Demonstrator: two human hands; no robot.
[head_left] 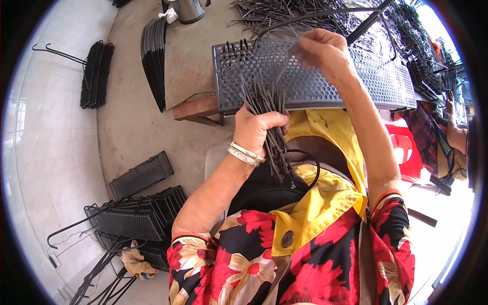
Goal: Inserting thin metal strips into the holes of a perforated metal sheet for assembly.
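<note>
My left hand [256, 127] is closed round a bundle of thin dark strips [265, 96], held upright in front of the near edge of a dark perforated metal panel [325, 76]. My right hand [328, 53] is raised over the panel, fingers pinched together. From its fingertips a thin dark strip [286, 63], smeared by motion, slants down toward the bundle's top. At the panel's left end, several short dark strip ends [236, 47] stick up along its far edge. The panel rests on a low brownish bench [197, 108].
Loose dark strips [300, 15] lie heaped beyond the panel. Curved dark panels [154, 56] stand stacked at the far left, near a metal pitcher [189, 10]. More perforated panels [132, 218] and tan gloves [136, 262] lie at the lower left. A red stool [404, 152] and another person's arm [455, 132] are at the right.
</note>
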